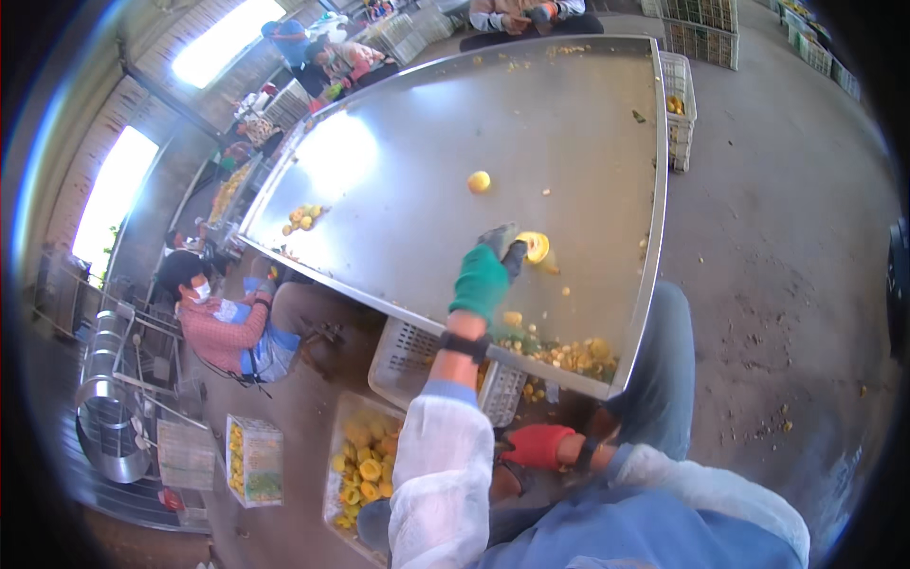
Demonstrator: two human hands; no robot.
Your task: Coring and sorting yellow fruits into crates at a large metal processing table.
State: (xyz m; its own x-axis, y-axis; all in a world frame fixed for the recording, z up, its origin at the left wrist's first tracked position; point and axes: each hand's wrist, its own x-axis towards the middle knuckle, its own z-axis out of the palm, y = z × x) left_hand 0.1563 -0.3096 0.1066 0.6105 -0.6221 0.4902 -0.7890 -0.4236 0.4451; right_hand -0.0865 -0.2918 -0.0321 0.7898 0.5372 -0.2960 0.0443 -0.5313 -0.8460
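Note:
My left hand (498, 259), in a green and grey glove, reaches over the metal table (569, 142). Its fingertips are at the left edge of a cut yellow fruit, apparently a peach half (534, 247); whether they grip it is unclear. A whole yellow-orange fruit (479, 182) lies farther up the table. Below the table's near edge is my right hand (537, 447) in a red glove, its fingers partly hidden and dark, so anything held there cannot be made out. Fruit scraps and pits (583, 355) are heaped in the near corner. More fruit pieces (302, 217) lie at the left.
A crate of yellow fruit halves (366, 462) stands at lower left, beside a white perforated crate (405, 355) under the table edge. Raised metal rims border the table. A masked co-worker (231, 313) sits at left; another person (530, 16) sits beyond the far edge.

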